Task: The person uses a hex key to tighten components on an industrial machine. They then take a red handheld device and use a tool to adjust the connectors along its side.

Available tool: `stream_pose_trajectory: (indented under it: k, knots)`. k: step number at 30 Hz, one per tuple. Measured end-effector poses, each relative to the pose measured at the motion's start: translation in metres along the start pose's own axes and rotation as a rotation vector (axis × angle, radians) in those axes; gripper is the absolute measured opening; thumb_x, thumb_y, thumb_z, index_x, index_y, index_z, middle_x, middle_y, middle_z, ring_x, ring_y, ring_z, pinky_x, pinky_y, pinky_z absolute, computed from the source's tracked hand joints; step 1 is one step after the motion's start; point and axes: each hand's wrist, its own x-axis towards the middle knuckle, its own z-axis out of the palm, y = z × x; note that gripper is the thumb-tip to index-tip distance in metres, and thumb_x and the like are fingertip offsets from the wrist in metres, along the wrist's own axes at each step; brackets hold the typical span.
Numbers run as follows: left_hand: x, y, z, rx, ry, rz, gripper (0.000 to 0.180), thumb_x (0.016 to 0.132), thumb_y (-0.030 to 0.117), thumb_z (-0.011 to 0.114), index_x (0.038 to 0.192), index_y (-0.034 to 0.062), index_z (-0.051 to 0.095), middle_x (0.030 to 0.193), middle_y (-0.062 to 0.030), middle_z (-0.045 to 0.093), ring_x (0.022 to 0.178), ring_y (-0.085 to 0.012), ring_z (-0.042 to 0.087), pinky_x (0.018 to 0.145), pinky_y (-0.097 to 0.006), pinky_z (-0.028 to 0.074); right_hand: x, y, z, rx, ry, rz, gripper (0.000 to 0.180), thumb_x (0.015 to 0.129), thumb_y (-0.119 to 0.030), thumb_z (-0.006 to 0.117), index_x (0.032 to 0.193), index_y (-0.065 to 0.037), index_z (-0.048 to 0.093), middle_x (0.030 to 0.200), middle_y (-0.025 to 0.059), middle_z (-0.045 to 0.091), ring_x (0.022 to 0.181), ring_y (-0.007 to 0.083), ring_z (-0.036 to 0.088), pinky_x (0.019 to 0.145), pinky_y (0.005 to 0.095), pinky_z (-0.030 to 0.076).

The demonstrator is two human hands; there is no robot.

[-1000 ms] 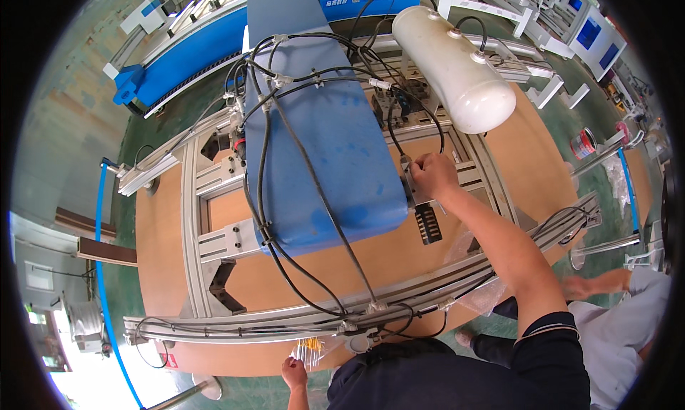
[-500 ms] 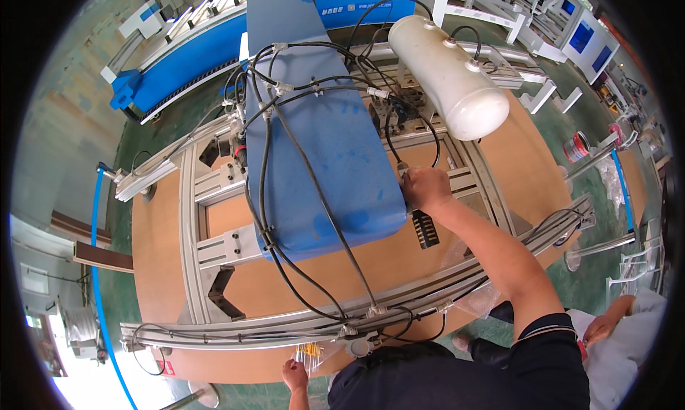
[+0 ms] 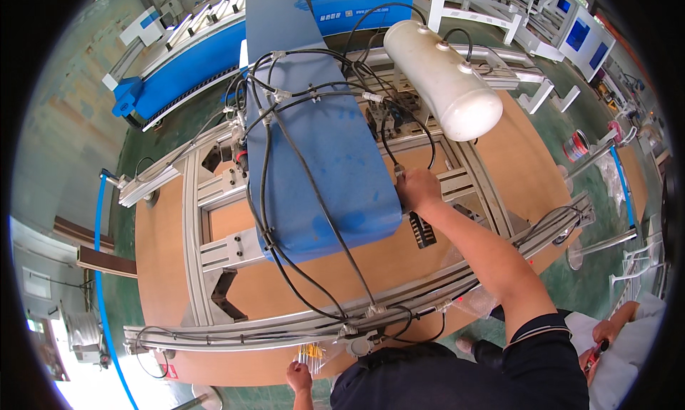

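My right hand (image 3: 419,190) is closed at the right side of a big blue machine cover (image 3: 328,160). What its fingers grip is hidden; a black cable with a connector (image 3: 398,169) ends right at them. Just below that hand hangs a black slotted part (image 3: 424,231). At the near edge my left hand (image 3: 300,376) pinches a clear plastic bag (image 3: 315,354) with thin yellow and pale pieces inside. Several black hoses (image 3: 314,189) drape over the cover and run down to the aluminium rail (image 3: 250,337) in front of me.
A white cylindrical tank (image 3: 446,82) stands at the far right of the frame. Brown board (image 3: 160,267) lies beneath the aluminium frame. At lower right, a co-worker's hand (image 3: 605,330) holds a red and black tool (image 3: 594,356). Blue machinery (image 3: 189,74) is behind.
The view has shifted slightly. My right hand stays at the cover's side and my left hand keeps the bag. The co-worker's red and black tool now shows more clearly.
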Motion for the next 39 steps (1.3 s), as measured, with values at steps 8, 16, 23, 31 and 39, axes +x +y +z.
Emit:
stream_pose_trajectory:
  k: [8, 16, 23, 31, 39]
  knots:
    - [0.002, -0.019, -0.001, 0.051, -0.011, -0.014, 0.031, 0.073, 0.019, 0.058, 0.092, -0.0040, 0.066, 0.085, -0.0191, 0.065, 0.078, -0.0302, 0.062, 0.073, -0.037, 0.050, 0.008, 0.008, 0.005, 0.185, -0.038, 0.065, 0.024, 0.081, -0.021, 0.052, 0.080, -0.004, 0.069, 0.086, 0.0193, 0.066, 0.086, 0.0374, 0.062, 0.076, 0.0438, 0.050]
    - [-0.005, 0.013, -0.006, -0.007, -0.026, -0.010, 0.029, 0.073, 0.017, 0.059, 0.091, -0.0050, 0.065, 0.081, -0.0175, 0.066, 0.073, -0.0268, 0.063, 0.070, -0.036, 0.050, 0.006, 0.014, 0.018, 0.322, 0.078, 0.096, 0.028, 0.079, -0.026, 0.052, 0.079, -0.002, 0.068, 0.077, 0.0220, 0.063, 0.074, 0.0392, 0.061, 0.070, 0.0444, 0.048]
    - [-0.008, 0.011, 0.003, -0.107, 0.029, 0.014, 0.026, 0.072, 0.014, 0.059, 0.088, -0.0061, 0.064, 0.074, -0.0147, 0.066, 0.068, -0.0215, 0.062, 0.064, -0.032, 0.049, 0.003, 0.021, 0.023, 0.549, -0.106, 0.236, 0.024, 0.080, -0.021, 0.054, 0.096, -0.007, 0.068, 0.093, 0.0187, 0.066, 0.093, 0.0341, 0.061, 0.081, 0.0416, 0.048]
    - [-0.008, -0.005, -0.002, -0.032, 0.036, 0.003, 0.028, 0.071, 0.014, 0.059, 0.090, -0.0061, 0.065, 0.073, -0.0142, 0.066, 0.069, -0.0229, 0.063, 0.065, -0.033, 0.050, -0.037, -0.002, 0.019, 0.372, 0.109, 0.176, 0.050, 0.078, -0.007, 0.051, 0.127, -0.016, 0.053, 0.096, 0.0207, 0.065, 0.092, 0.0357, 0.061, 0.080, 0.0416, 0.049]
    - [-0.009, -0.001, -0.012, -0.016, 0.025, -0.046, 0.031, 0.071, 0.016, 0.059, 0.093, -0.0056, 0.065, 0.076, -0.0162, 0.066, 0.071, -0.0241, 0.063, 0.068, -0.033, 0.050, -0.033, 0.019, 0.024, 0.174, 0.108, 0.000, 0.055, 0.076, -0.008, 0.053, 0.129, -0.019, 0.051, 0.085, 0.0193, 0.065, 0.083, 0.0363, 0.063, 0.074, 0.0445, 0.049]
